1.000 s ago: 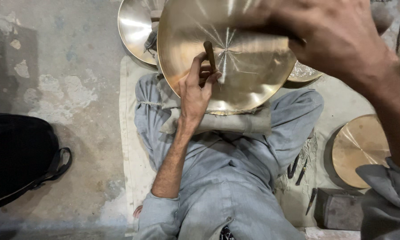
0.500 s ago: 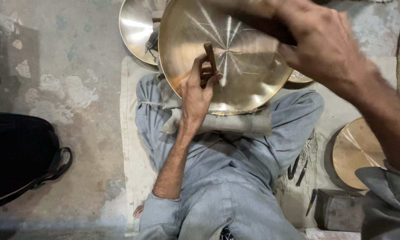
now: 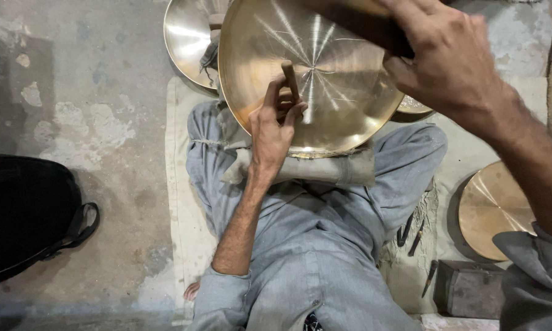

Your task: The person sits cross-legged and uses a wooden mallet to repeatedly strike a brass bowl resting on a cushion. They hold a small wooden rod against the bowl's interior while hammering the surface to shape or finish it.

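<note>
Brass dish (image 3: 325,79) rests tilted on a cloth pad (image 3: 325,168) over the lap. Left hand (image 3: 273,125) grips a small wooden tool (image 3: 290,79) against its center; right hand (image 3: 447,61) clamps the rim w/ a dark block. Surface looks partly polished, streaks left.

Four brass dishes: one large (image 3: 337,79), three around it (image 3: 187,37) (image 3: 493,208) (image 3: 414,107). Two hands (image 3: 273,125) (image 3: 447,58). One black bag (image 3: 24,214).
</note>
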